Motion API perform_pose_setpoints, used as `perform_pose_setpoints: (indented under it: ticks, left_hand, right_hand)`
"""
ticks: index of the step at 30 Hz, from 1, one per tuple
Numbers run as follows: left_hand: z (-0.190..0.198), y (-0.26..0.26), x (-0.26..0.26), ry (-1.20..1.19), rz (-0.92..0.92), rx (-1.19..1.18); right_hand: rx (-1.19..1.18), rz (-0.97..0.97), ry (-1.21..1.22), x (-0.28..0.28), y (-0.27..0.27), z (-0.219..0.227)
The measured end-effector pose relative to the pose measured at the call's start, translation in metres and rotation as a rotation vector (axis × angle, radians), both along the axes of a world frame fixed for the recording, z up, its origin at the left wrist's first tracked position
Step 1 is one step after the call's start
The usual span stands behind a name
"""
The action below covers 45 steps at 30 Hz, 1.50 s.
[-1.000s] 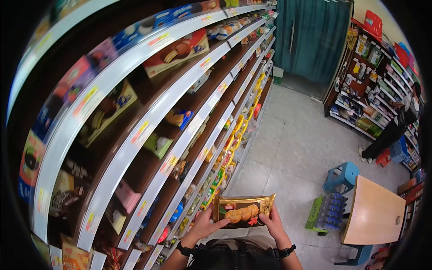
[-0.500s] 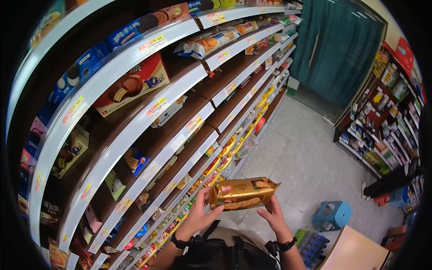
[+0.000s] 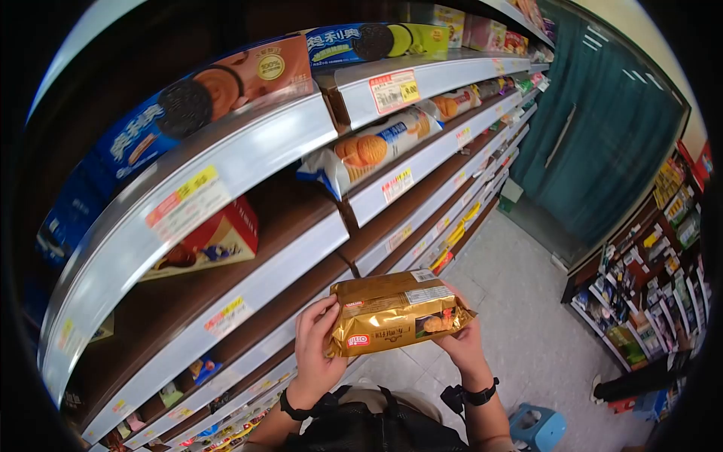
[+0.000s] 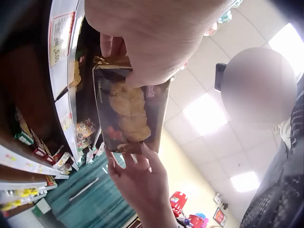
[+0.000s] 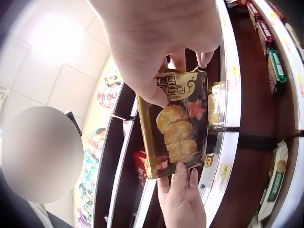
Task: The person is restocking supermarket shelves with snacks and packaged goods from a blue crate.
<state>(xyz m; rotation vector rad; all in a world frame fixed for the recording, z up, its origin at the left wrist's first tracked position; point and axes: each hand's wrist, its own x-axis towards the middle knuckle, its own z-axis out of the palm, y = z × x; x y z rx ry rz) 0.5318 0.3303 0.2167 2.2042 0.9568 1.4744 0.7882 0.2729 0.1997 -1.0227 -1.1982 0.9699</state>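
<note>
A gold, shiny packet of cookies (image 3: 399,313) is held up in front of the body, between both hands. My left hand (image 3: 315,346) grips its left end, fingers on the far side and thumb on the front. At the other end my right hand (image 3: 463,348) pinches the packet's right edge. In the head view the packet's gold narrow side and top face show. Its front, a picture of round cookies (image 5: 176,133) on a dark ground, appears in the right wrist view, with the thumbs of both hands on it.
Long shelves (image 3: 279,256) with price tags run along the left, bearing cookie boxes (image 3: 226,83) and a white-and-blue cookie roll (image 3: 376,147). A teal curtain (image 3: 602,128) hangs at the back. A blue stool (image 3: 536,428) stands low on the right, near a person's dark-clothed leg (image 3: 640,384).
The packet has been tipped from its cookie-picture front to its gold side and raised a little. The head view has moved closer to the shelves, and the table has left it.
</note>
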Motion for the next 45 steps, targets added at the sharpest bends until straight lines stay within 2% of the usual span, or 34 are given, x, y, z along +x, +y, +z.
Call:
perform_pose_setpoints:
  ticks: [3,7,8,9,11,12,13,15,16,17,19,21,23,24,25,27,28,29,31,32,33,34,35,37,38,39,41,42,43,44,45]
  left_hand:
    - [0.01,0.057,0.03,0.102,0.145,0.054]
    - [-0.006,0.061,0.048,0.083,0.279,-0.11]
    - [-0.007,0.075,0.063,0.114,0.336,-0.068]
    - [-0.009,0.081,0.085,0.02,0.422,-0.155]
    - [-0.007,0.086,0.092,0.05,0.46,-0.161]
    - [0.0,0.093,0.097,-0.041,0.501,-0.224]
    - [-0.005,0.102,0.105,-0.034,0.589,-0.166]
    - [-0.007,0.113,0.131,-0.216,0.729,-0.363]
    - [-0.017,0.12,0.134,-0.02,0.811,-0.111]
    - [-0.017,0.116,0.141,-0.012,0.869,-0.109]
    - [-0.013,0.109,0.153,-0.137,0.844,-0.367]
    - [-0.008,0.103,0.17,-0.174,0.918,-0.421]
    - [-0.011,0.091,0.178,0.094,0.983,-0.208]
    - [-0.009,0.083,0.178,0.054,0.994,-0.177]
    - [-0.006,0.077,0.18,0.112,1.019,-0.118]
    - [0.004,0.057,0.185,0.099,1.107,-0.263]
    - [0.003,0.046,0.181,0.09,1.111,-0.164]
    - [0.006,0.028,0.176,0.069,1.074,-0.035]
    - [-0.003,-0.02,0.149,0.061,1.124,-0.002]
    - [-0.011,-0.032,0.149,0.059,1.164,-0.003]
    - [-0.02,-0.036,0.152,-0.026,1.115,-0.099]
    - [-0.033,-0.065,0.143,-0.12,1.123,-0.185]
    - [-0.044,-0.108,0.122,-0.13,1.185,-0.176]
    - [-0.073,-0.176,0.089,-0.269,1.262,-0.504]
    - [-0.105,-0.213,0.084,-0.535,1.322,-0.616]
    - [-0.128,-0.249,0.074,-0.544,1.348,-0.612]
    - [-0.162,-0.325,0.045,-0.877,1.448,-0.664]
    - [-0.172,-0.368,0.025,-0.885,1.469,-0.653]
    - [-0.179,-0.407,0.01,-1.0,1.476,-0.699]
    - [-0.188,-0.428,0.007,-1.117,1.479,-0.743]
    - [-0.2,-0.436,0.011,-1.117,1.479,-0.743]
  right_hand:
    - [0.059,0.021,0.181,0.016,0.072,0.02]
    - [0.099,0.059,0.16,0.026,0.113,0.025]
    - [0.138,0.043,0.139,0.038,0.133,0.02]
    - [0.102,0.105,0.154,0.057,0.15,0.012]
    - [0.019,0.059,-0.125,0.068,0.168,0.016]
    - [0.252,-0.065,-0.448,0.072,0.185,0.01]
    - [0.257,-0.012,-0.444,0.081,0.194,0.015]
    - [0.287,-0.035,-0.778,0.1,0.212,0.027]
    - [0.26,0.044,-0.766,0.109,0.22,0.025]
    - [0.273,0.062,-0.767,0.113,0.228,0.025]
    - [0.329,0.123,-0.806,0.124,0.226,0.034]
    - [0.396,0.198,-0.761,0.127,0.239,0.021]
    - [0.406,0.163,-0.862,0.126,0.231,0.026]
    - [0.324,0.237,-0.935,0.124,0.225,0.023]
    - [0.339,0.266,-0.936,0.124,0.219,0.014]
    - [0.387,0.152,-0.429,0.121,0.206,-0.007]
    - [0.318,0.22,-0.282,0.12,0.192,0.003]
    - [0.328,0.257,-0.281,0.112,0.175,0.008]
    - [0.626,0.296,-0.149,0.088,0.133,0.009]
    - [0.673,0.485,-0.094,0.093,0.123,-0.004]
    - [0.673,0.485,-0.094,0.096,0.121,-0.016]
    - [0.54,0.733,-0.068,0.075,0.107,-0.025]
    - [0.399,0.979,-0.052,0.043,0.08,-0.033]
    - [0.396,1.06,-0.117,-0.004,0.047,-0.053]
    - [0.386,1.104,-0.191,-0.022,0.04,-0.063]
    - [0.387,1.131,-0.185,-0.035,0.028,-0.077]
    - [0.133,1.151,-0.332,-0.07,-0.003,-0.101]
    - [0.231,1.178,-0.341,-0.102,-0.028,-0.104]
    - [0.238,1.2,-0.336,-0.126,-0.048,-0.11]
    - [-0.082,1.178,-0.26,-0.134,-0.053,-0.121]
    - [-0.404,1.113,-0.184,-0.126,-0.048,-0.132]
